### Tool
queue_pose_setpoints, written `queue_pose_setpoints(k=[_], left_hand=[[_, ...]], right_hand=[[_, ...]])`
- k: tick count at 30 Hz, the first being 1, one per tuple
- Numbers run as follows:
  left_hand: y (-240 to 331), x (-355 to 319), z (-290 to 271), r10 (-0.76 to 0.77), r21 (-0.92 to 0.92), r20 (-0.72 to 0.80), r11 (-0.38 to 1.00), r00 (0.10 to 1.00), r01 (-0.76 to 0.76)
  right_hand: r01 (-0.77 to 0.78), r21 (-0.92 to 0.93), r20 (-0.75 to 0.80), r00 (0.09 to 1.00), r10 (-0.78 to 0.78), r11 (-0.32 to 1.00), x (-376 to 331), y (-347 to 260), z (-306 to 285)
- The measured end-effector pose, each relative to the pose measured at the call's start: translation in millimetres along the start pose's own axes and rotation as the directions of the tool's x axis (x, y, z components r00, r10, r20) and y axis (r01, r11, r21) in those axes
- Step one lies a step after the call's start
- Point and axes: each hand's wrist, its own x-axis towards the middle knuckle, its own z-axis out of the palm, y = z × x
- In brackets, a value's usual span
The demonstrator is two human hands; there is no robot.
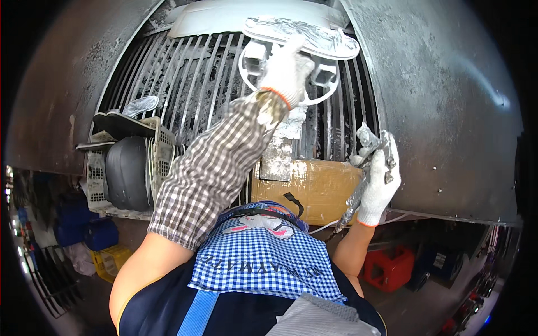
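Grate (202, 84) paint-crusted under grey hood (443, 101) | left hand (286, 70) fingers grip white part (305, 42) | right hand (381, 185) fingers hold spray gun (364, 162)

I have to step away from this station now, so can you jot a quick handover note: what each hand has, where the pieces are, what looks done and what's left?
Left hand, gloved, grips the silver-coated oval part up against the grille of the spray booth.
Right hand, gloved, holds the spray gun low, beside the cardboard box.
Dark shells sit in the white crate at left.
Done: the part's top face looks coated.
Left: I cannot tell whether its round frames below need more; crate pieces appear unsprayed.
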Motion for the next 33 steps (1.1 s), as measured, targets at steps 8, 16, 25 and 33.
queue_pose_setpoints(k=[8, 16, 25, 33], left_hand=[[1.5, 13.7, -3.9, 0.175, 0.261, -0.094, 0.954, 0.98, -0.145], [45.0, 9.6, -136.7, 0.614, 0.385, 0.023, 0.723, 0.789, -0.573], [8.6, 49.7, -327.7, -0.028, -0.363, -0.321, 0.927, 0.947, -0.095], [-102.5, 46.8, -349.0, -0.29, -0.572, -0.424, 0.82, 0.858, -0.006]], right_hand=[[0.003, -0.168, -0.012, 1.0, -0.005, 0.986, -13.6, 20.2, -10.2], [-0.017, -0.358, -0.024, 1.0, 0.009, 0.934, -13.4, 45.5, -27.4], [0.033, -0.376, 0.026, 0.999, -0.026, 0.926, -11.5, 70.4, -30.9], [-0.062, -0.412, -0.022, 0.998, 0.059, 0.909, -13.1, 63.3, -31.3]])
